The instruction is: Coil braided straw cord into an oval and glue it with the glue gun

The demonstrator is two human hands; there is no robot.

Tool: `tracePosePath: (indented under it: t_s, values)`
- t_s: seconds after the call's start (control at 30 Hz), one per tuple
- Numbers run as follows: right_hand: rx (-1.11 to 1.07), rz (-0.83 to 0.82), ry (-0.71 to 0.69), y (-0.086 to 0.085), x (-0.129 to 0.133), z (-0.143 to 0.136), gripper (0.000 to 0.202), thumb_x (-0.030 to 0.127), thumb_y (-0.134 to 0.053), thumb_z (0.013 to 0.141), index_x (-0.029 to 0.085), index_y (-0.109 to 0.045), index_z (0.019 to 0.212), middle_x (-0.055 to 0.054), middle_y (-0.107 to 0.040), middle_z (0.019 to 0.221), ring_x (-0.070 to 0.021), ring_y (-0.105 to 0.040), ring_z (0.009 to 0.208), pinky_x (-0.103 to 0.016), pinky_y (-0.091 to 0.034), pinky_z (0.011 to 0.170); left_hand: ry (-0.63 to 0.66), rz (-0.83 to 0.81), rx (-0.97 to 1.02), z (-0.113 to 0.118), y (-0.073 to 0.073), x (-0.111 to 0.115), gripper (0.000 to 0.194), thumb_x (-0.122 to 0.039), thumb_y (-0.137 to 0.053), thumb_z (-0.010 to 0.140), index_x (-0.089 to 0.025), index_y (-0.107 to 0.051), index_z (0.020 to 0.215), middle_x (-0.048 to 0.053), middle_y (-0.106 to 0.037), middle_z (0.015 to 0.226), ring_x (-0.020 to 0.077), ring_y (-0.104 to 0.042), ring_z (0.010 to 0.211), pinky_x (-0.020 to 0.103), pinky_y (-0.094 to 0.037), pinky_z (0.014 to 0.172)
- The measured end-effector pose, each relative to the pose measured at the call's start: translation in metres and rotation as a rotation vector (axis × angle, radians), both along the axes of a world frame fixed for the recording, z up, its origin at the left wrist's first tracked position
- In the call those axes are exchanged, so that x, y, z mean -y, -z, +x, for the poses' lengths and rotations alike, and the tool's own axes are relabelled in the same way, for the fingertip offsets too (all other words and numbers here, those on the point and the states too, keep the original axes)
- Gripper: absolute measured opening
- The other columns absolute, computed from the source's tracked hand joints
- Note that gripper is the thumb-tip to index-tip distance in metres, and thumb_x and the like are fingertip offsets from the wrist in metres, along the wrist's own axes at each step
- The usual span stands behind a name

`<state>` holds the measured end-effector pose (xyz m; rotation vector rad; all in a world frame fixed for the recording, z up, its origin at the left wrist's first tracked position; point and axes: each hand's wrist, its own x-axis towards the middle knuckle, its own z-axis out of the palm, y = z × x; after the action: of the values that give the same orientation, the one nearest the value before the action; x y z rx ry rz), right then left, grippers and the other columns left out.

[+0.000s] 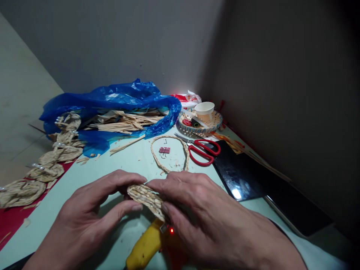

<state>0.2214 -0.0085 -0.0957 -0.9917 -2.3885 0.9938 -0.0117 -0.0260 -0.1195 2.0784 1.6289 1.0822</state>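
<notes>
Yellow glue gun (144,247) lies nearest, at 6 o'clock under both hands, red light on. Left hand (92,213) pinches the woven straw disc (147,198) w/ thumb and fingers; right hand (208,213) clamps its other edge, disc tilted just above table centre. Best to squeeze evenly, fingertips clear of the nozzle. Braid loop (168,153) at 12, red scissors (204,152) at 1.

I sit facing a corner where two plain grey walls meet: the left wall (112,41) catches soft light, the right wall (295,93) falls into deep shadow. My pale green tabletop (126,161) runs into that corner, with a red strip (14,219) along its left edge. Beyond that edge lies a dull beige floor (19,101). A bright light glints off a dark glossy panel (236,176) on the right.
</notes>
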Motion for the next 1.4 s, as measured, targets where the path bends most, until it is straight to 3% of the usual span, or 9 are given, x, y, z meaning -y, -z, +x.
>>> tracePosePath:
  t_s: [0.17,0.37,0.57,0.73,0.83,0.93,1.03,1.17,1.4]
  values:
    - [-0.024,0.008,-0.032,-0.003,-0.001,0.002,0.02,0.028,-0.046,0.105,0.029,-0.066,0.11,-0.003,-0.071,0.102,-0.0216,-0.068,0.095,-0.035,-0.051,0.087,0.058,0.051,-0.045,-0.002,0.0,0.003,0.026,-0.051,-0.072,0.086,-0.031,-0.081,0.099,0.001,-0.081,0.079,0.0223,-0.077,0.077,0.027,-0.064,0.07]
    - [-0.049,-0.019,-0.152,-0.008,-0.01,0.007,0.022,0.019,-0.049,0.104,0.024,-0.069,0.108,-0.004,-0.076,0.104,-0.0188,-0.07,0.094,-0.03,-0.049,0.085,0.191,0.16,-0.084,-0.006,-0.007,0.0,0.013,-0.052,-0.069,0.093,-0.041,-0.074,0.098,-0.014,-0.081,0.085,0.0053,-0.076,0.072,0.003,-0.052,0.076]
    - [-0.078,-0.053,-0.188,-0.012,-0.016,0.01,0.025,0.018,-0.049,0.106,0.02,-0.074,0.101,-0.005,-0.08,0.11,-0.0185,-0.071,0.095,-0.028,-0.048,0.082,0.144,0.161,-0.111,-0.013,-0.001,0.003,0.019,-0.061,-0.07,0.089,-0.043,-0.075,0.096,-0.014,-0.081,0.085,0.0073,-0.078,0.074,0.005,-0.054,0.079]
    - [-0.156,0.014,-0.228,-0.01,-0.022,0.016,0.027,0.014,-0.052,0.105,0.013,-0.078,0.115,-0.009,-0.08,0.113,-0.0189,-0.073,0.101,-0.027,-0.047,0.088,0.158,0.061,-0.077,-0.016,0.003,0.005,0.023,-0.062,-0.074,0.085,-0.041,-0.077,0.094,-0.011,-0.081,0.085,0.0104,-0.076,0.073,0.01,-0.056,0.077]
    - [-0.147,0.032,-0.251,-0.011,-0.025,0.018,0.03,0.024,-0.059,0.107,0.012,-0.072,0.132,-0.009,-0.08,0.114,-0.0184,-0.073,0.102,-0.028,-0.048,0.089,0.071,-0.057,0.051,-0.009,-0.003,0.008,0.021,-0.06,-0.081,0.077,-0.04,-0.08,0.083,-0.01,-0.08,0.079,0.0121,-0.073,0.07,0.012,-0.056,0.077]
    - [-0.091,0.059,-0.243,-0.013,-0.025,0.02,0.032,0.026,-0.063,0.104,0.013,-0.071,0.133,-0.009,-0.08,0.117,-0.0218,-0.074,0.104,-0.03,-0.051,0.088,-0.006,-0.18,0.168,-0.001,-0.011,0.011,0.012,-0.05,-0.087,0.07,-0.042,-0.08,0.076,-0.013,-0.078,0.075,0.0106,-0.069,0.07,0.009,-0.051,0.074]
    - [-0.066,0.095,-0.241,-0.015,-0.025,0.023,0.029,0.019,-0.059,0.103,0.014,-0.074,0.127,-0.009,-0.08,0.11,-0.0214,-0.074,0.099,-0.031,-0.052,0.085,0.003,-0.248,0.179,0.002,-0.014,0.012,0.009,-0.043,-0.087,0.068,-0.042,-0.081,0.075,-0.012,-0.078,0.076,0.0118,-0.069,0.073,0.011,-0.05,0.076]
    - [-0.083,0.233,-0.284,-0.014,-0.025,0.023,0.026,0.009,-0.057,0.1,0.012,-0.077,0.117,-0.005,-0.075,0.091,-0.0172,-0.066,0.086,-0.029,-0.05,0.081,0.018,-0.275,0.183,0.001,-0.013,0.013,0.009,-0.043,-0.086,0.069,-0.043,-0.081,0.076,-0.013,-0.078,0.077,0.0113,-0.07,0.075,0.01,-0.048,0.078]
    - [-0.143,0.612,-0.22,0.004,-0.026,0.016,0.031,0.003,-0.049,0.096,0.004,-0.076,0.11,-0.009,-0.069,0.087,-0.0219,-0.053,0.084,-0.039,-0.042,0.082,0.044,-0.314,0.253,-0.004,-0.008,0.011,0.009,-0.039,-0.086,0.067,-0.04,-0.08,0.073,-0.01,-0.078,0.079,0.0127,-0.068,0.075,0.012,-0.051,0.074]
